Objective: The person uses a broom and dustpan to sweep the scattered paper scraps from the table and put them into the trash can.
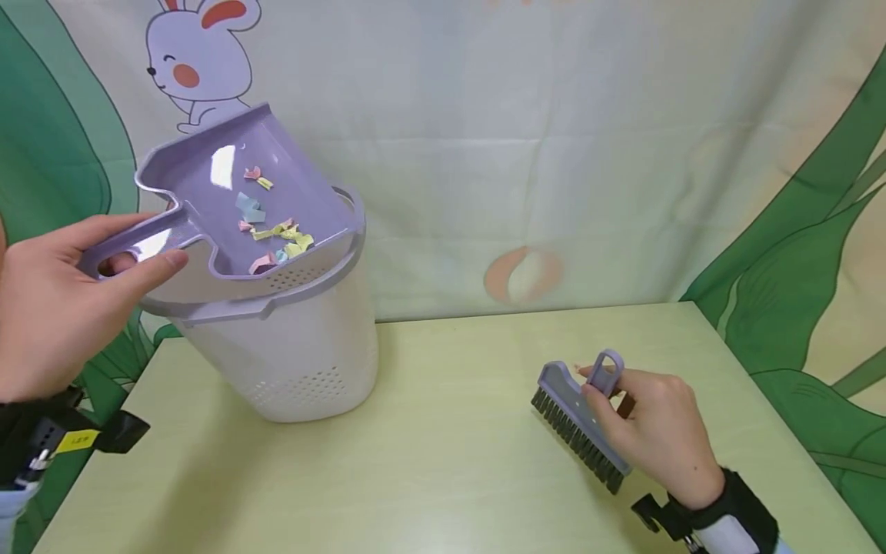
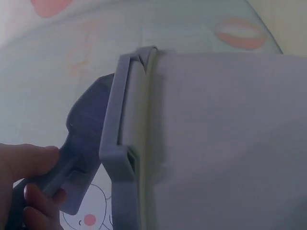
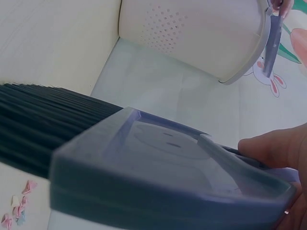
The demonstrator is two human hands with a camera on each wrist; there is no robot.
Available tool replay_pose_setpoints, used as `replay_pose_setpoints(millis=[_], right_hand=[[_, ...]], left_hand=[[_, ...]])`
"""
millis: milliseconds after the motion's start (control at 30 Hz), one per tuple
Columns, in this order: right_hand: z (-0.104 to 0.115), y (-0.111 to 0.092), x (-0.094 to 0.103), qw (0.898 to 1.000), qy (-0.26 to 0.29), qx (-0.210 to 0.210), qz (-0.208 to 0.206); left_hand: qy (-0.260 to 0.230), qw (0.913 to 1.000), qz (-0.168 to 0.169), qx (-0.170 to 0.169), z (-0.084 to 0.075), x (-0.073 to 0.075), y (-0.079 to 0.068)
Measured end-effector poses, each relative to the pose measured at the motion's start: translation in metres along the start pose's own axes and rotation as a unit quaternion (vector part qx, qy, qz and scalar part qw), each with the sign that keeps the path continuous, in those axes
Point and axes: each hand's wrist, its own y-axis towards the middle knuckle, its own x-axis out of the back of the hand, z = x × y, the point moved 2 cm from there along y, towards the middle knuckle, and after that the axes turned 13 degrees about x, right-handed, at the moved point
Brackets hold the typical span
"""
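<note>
In the head view my left hand [image 1: 83, 285] grips the handle of a purple dustpan [image 1: 291, 165], held over the mouth of a white bin [image 1: 311, 331] with a purple rim. Crumpled pink, yellow and blue paper scraps [image 1: 251, 208] lie in the pan, most of them towards its near side. At the right, my right hand [image 1: 664, 431] pinches the looped handle of a small purple brush [image 1: 574, 400] with dark bristles, angled over the table. The left wrist view shows the dustpan's underside [image 2: 88, 110] beside the bin rim [image 2: 115, 110]. Bristles [image 3: 57, 115] fill the left of the right wrist view.
The bin stands at the back left of a pale yellow-green table [image 1: 443, 462]. A printed curtain [image 1: 429, 154] with a rabbit and green leaves hangs behind it. Several paper scraps [image 3: 19, 211] show at the lower left of the right wrist view.
</note>
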Motion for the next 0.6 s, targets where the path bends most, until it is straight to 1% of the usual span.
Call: replay_pose_setpoints(millis=[67, 167, 233, 300, 367, 433, 600], right_hand=[[0.000, 0.000, 0.000, 1.000, 0.000, 0.000, 0.000], [0.001, -0.001, -0.001, 1.000, -0.001, 0.000, 0.000], [0.001, -0.001, -0.001, 1.000, -0.001, 0.000, 0.000], [0.002, -0.001, 0.000, 1.000, 0.000, 0.000, -0.001], [0.002, -0.002, 0.000, 1.000, 0.001, 0.000, 0.000], [0.002, -0.002, 0.000, 1.000, 0.002, -0.001, 0.001], [0.003, -0.002, 0.001, 1.000, 0.002, -0.003, 0.002]], left_hand=[[0.021, 0.9996, -0.015, -0.006, 0.005, 0.000, 0.005], [0.048, 0.9978, -0.035, -0.032, 0.011, -0.002, 0.012], [0.063, 0.9951, -0.048, -0.058, 0.015, -0.004, 0.016], [0.071, 0.9908, -0.063, -0.097, 0.018, -0.006, 0.018], [0.081, 0.9834, -0.081, -0.141, 0.018, -0.006, 0.019], [0.095, 0.9738, -0.092, -0.185, 0.018, -0.007, 0.018], [0.141, 0.9489, -0.102, -0.263, 0.015, -0.008, 0.016]])
